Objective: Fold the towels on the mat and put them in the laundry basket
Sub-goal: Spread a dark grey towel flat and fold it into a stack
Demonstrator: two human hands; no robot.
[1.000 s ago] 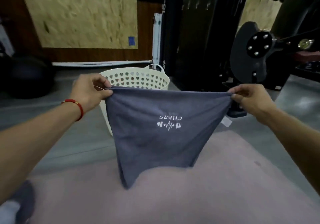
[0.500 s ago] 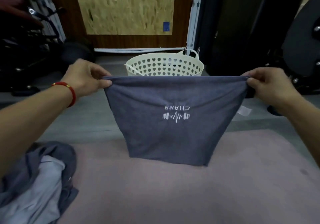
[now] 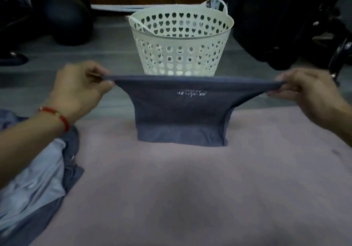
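The left hand [image 3: 80, 91] and right hand [image 3: 308, 95] pinch the top corners of a dark grey logo towel [image 3: 181, 118], its lower edge touching the pink mat [image 3: 190, 188] near the far edge, unfolded, while crumpled blue-grey towels [image 3: 36, 179] wait at the left edge and the cream perforated plastic laundry basket [image 3: 181, 41] looks empty.

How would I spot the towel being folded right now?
Find the cream laundry basket with heart-shaped holes. Just in front of it, the dark grey towel hangs between the left hand and right hand. Unlike the crumpled pile at left, it's stretched taut and shows a small white logo.
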